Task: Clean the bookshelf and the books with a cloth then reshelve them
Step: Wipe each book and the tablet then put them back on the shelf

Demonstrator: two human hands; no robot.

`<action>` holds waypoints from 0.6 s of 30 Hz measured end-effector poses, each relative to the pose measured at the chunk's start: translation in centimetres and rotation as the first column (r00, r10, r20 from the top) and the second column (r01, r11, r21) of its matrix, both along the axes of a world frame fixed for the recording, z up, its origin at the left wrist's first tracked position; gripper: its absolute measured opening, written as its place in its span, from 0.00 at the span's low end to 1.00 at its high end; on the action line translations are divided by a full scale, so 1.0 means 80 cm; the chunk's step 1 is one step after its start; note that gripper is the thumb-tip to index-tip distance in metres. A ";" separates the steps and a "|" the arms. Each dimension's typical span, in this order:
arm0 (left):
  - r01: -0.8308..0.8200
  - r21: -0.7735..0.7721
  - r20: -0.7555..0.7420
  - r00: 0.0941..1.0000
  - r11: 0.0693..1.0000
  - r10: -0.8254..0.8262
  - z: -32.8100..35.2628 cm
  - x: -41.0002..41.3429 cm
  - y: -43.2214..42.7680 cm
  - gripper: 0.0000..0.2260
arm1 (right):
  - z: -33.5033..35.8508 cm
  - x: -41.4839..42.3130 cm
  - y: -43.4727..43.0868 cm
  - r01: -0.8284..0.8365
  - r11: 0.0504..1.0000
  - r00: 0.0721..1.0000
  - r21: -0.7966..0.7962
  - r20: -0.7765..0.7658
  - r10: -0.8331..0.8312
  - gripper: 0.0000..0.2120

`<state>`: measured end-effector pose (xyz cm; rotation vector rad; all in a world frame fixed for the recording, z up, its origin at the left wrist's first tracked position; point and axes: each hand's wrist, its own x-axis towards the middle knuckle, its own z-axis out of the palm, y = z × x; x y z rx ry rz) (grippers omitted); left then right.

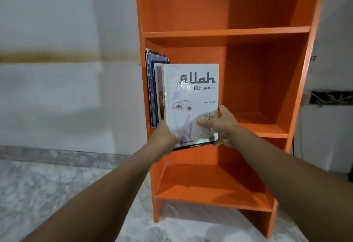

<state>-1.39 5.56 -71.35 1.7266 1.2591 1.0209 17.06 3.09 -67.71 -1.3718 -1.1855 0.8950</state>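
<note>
White book [191, 96] upright between hands: left hand [165, 138], right hand [224, 127] grip lower corners.

A tall orange wooden bookshelf [227, 31] has a few upright books [152, 88] at the left end of its middle shelf. Just beside them a white glossy hardcover book [191, 96] stands upright. The left grip [164, 136] holds its lower spine corner and the right grip [223, 127] pinches its lower outer edge.
</note>
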 end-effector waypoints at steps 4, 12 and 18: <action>-0.150 0.102 -0.108 0.981 0.983 0.161 0.010 0.012 0.020 0.20 | 0.016 0.009 0.035 -0.058 0.998 0.998 0.010 0.012 0.058 0.23; -0.413 0.140 -0.209 0.876 0.900 0.434 0.018 0.040 0.052 0.19 | 0.020 0.023 0.128 -0.225 0.973 0.974 0.058 0.036 0.223 0.23; -0.525 0.193 -0.206 0.804 0.829 0.558 0.016 0.058 0.075 0.22 | 0.008 0.029 0.191 -0.298 0.952 0.955 0.072 0.016 0.297 0.29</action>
